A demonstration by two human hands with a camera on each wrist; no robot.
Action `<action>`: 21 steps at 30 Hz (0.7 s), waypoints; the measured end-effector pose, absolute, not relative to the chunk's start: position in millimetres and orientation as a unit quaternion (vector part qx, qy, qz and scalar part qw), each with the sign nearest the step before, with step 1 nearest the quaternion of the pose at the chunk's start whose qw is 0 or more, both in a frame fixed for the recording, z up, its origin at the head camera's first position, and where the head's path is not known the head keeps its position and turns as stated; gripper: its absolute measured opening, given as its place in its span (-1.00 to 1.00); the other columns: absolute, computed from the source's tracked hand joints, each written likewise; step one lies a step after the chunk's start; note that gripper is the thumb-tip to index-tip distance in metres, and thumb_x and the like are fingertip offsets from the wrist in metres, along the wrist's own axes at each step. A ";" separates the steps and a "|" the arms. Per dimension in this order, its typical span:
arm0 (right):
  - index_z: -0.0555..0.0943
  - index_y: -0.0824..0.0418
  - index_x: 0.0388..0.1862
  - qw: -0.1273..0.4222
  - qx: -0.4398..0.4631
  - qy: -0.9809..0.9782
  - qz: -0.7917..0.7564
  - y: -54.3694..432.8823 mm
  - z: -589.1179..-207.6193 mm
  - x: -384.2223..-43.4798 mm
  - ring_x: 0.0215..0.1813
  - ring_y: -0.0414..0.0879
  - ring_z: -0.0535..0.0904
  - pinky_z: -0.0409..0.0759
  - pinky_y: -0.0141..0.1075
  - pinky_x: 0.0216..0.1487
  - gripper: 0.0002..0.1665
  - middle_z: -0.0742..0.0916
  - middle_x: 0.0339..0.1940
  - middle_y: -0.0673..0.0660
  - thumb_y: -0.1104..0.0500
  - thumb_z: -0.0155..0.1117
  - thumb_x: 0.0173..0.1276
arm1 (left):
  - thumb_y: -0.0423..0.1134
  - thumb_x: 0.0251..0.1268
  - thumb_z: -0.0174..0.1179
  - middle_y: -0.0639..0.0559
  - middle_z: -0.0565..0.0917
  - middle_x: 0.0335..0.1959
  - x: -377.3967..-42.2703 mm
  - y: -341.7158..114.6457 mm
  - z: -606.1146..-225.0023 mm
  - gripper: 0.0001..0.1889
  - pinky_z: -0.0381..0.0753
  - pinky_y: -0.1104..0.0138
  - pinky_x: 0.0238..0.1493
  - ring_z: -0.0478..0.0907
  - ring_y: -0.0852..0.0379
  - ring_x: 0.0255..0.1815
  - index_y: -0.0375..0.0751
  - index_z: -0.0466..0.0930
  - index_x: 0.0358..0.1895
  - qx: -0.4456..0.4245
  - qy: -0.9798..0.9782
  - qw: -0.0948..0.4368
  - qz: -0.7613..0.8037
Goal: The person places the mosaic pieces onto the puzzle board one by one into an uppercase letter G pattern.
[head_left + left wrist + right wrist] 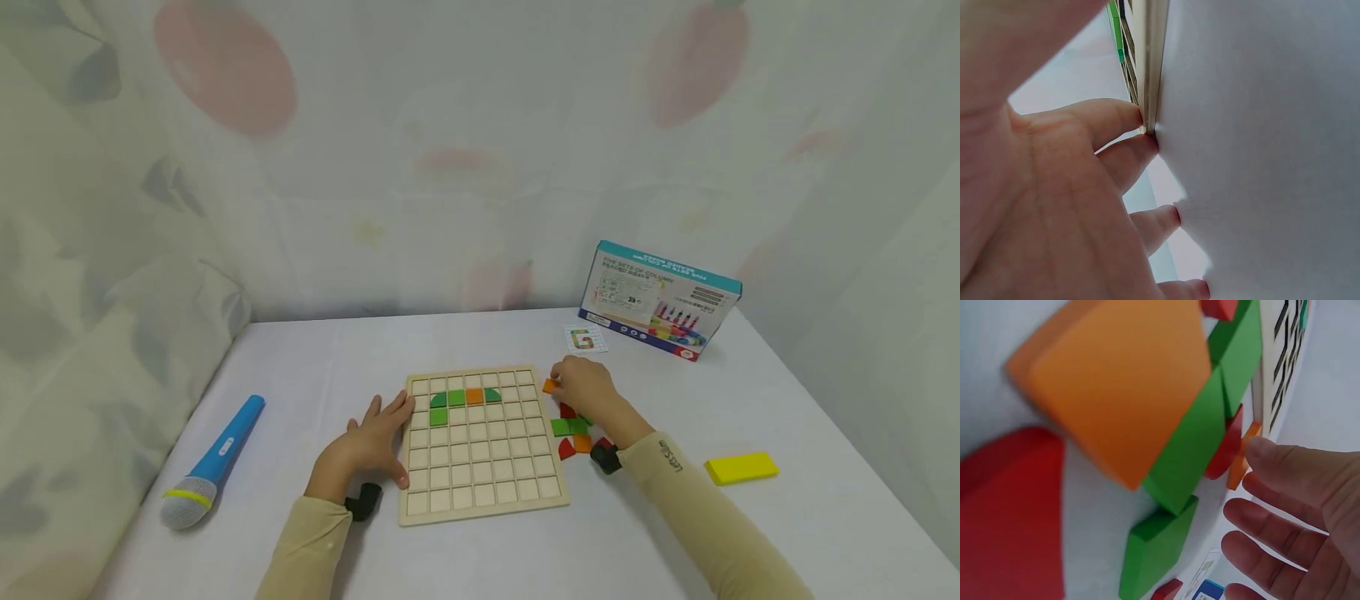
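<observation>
A light wooden grid board (471,477) lies on the white table. In its upper rows sit green square tiles (457,398), an orange square tile (474,397) and green rounded tiles (491,395). My left hand (365,446) is spread at the board's left edge; in the left wrist view the fingertips (1129,115) touch its side. Beyond the board's right edge, my right hand (588,390) pinches a loose orange tile (551,386) between thumb and index finger. Nearer the wrist lie loose green tiles (1191,444), red rounded tiles (1010,519) and another orange tile (1122,381).
A pattern card (585,339) lies behind the right hand, with a printed box (660,300) standing beyond it. At the left rests a blue toy microphone (217,462). A yellow block (742,468) lies right of the right forearm. Patterned cloth hangs behind the table.
</observation>
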State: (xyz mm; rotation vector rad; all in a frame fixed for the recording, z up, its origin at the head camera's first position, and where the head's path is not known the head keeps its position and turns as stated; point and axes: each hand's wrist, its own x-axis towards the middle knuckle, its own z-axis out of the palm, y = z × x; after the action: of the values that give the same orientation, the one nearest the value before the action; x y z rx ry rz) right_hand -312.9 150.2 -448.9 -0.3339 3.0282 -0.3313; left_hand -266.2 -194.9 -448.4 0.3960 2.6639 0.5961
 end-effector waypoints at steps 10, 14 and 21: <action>0.64 0.20 -0.17 0.054 -0.116 0.988 -0.092 147.2 -450.3 -315.4 -0.37 -0.12 0.48 0.55 -0.20 -0.21 -0.68 0.63 -0.32 0.05 0.06 0.35 0.14 | -0.12 -0.66 0.60 -0.08 -0.13 0.49 -267.7 -195.9 -451.5 0.37 -0.29 -0.40 0.16 -0.38 -0.30 0.44 -0.12 -0.07 0.46 0.146 0.949 0.188 0.207; 0.63 0.20 -0.23 0.067 -0.127 0.987 -0.079 148.0 -440.2 -314.8 -0.38 -0.10 0.47 0.53 -0.18 -0.24 -0.72 0.62 -0.37 0.03 0.07 0.37 0.12 | -0.11 -0.66 0.60 -0.05 -0.14 0.50 -268.5 -195.7 -452.5 0.37 -0.30 -0.39 0.17 -0.39 -0.30 0.44 -0.10 -0.07 0.47 0.142 0.949 0.191 0.206; 0.63 0.17 -0.28 0.054 -0.168 0.981 -0.077 133.1 -419.0 -310.7 -0.38 -0.12 0.46 0.51 -0.22 -0.30 -0.71 0.61 -0.39 0.00 0.03 0.40 0.09 | -0.09 -0.65 0.60 -0.05 -0.13 0.50 -270.2 -195.8 -453.5 0.36 -0.29 -0.40 0.16 -0.37 -0.31 0.44 -0.09 -0.06 0.47 0.141 0.952 0.186 0.200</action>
State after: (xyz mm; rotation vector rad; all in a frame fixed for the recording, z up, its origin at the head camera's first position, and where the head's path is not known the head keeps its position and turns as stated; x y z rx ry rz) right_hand -310.7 133.1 -419.0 -0.5097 2.9804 -0.2338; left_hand -270.2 -195.8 -453.5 0.3961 2.6801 0.5629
